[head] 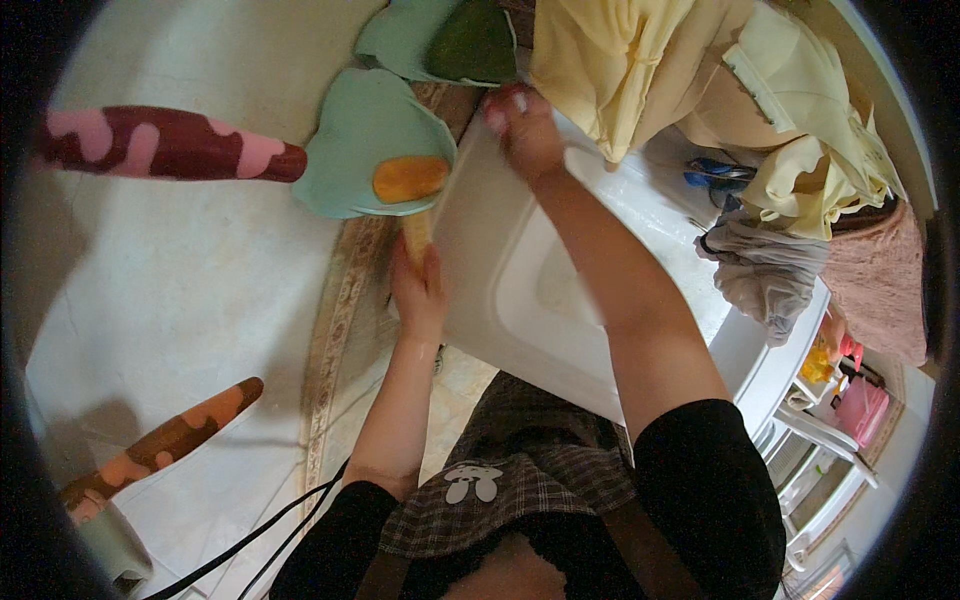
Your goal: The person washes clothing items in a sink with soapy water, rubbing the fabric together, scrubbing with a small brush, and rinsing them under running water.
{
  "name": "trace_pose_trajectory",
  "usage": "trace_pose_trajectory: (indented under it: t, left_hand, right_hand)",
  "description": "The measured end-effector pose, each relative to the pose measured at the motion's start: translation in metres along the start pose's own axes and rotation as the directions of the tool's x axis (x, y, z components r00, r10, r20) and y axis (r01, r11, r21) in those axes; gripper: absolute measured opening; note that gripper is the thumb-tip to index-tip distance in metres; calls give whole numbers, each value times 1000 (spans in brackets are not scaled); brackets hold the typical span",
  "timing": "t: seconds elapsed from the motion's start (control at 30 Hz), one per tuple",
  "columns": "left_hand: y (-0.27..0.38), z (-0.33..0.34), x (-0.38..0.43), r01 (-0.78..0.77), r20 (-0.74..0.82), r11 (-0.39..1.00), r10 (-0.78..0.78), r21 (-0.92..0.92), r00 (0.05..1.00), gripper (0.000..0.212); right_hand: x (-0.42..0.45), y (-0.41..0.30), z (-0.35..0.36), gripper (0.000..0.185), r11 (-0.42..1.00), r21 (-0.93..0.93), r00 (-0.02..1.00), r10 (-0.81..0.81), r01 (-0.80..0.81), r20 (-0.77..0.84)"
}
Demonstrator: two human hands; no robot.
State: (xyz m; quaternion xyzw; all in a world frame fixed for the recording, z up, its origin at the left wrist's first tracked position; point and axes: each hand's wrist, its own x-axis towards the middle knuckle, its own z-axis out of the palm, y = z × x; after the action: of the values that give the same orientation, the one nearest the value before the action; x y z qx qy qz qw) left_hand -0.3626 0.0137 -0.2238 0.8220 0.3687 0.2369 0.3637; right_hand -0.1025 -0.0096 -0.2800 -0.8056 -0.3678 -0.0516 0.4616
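Note:
My left hand (421,296) is closed around a pale yellow, bar-like object (417,234), whose kind I cannot make out. Just above it, an orange oblong piece (411,178), perhaps soap, lies on a light green leaf-shaped holder (367,135). My right hand (534,142) is blurred at the far edge of a white basin (472,262), close to a second green holder (397,37) with a dark green piece (472,45) on it. Its fingers are curled, and whether they grip anything is unclear. My right forearm crosses over the basin.
Pale yellow clothes (615,67) hang at the upper right, beside a bunched grey cloth (765,262) and a pinkish towel (877,277). Two camouflage-patterned handle-like objects (176,142) jut in from the left. Black cables (262,525) run at lower left. A white rack (810,472) stands far right.

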Motion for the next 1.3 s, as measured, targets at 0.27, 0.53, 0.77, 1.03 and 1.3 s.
trace_pose_trajectory:
  t: [0.27,0.53,0.77,1.03,1.3]
  left_hand:
    - [-2,-43,-56,191,-117,940,-232,-282,966,45]
    - [4,-65,-50,224,-10,962,-229,-155,973,43]
    - [4,-53,-54,294,69,946,-287,-140,956,42]
    - [-5,-44,-27,128,-2,948,-134,-290,991,42]
    - [23,-38,21,-74,173,997,71,14,982,44]
  right_hand:
    - [-123,-102,7,24,927,373,897,-197,38,395]
    - [-192,-32,-74,42,984,178,924,-41,-29,381]
    - [-212,34,-92,37,876,122,869,427,-466,249]
    - [-107,-48,-45,45,996,89,999,14,-18,45]
    - [-187,-146,2,50,938,307,894,-269,160,357]
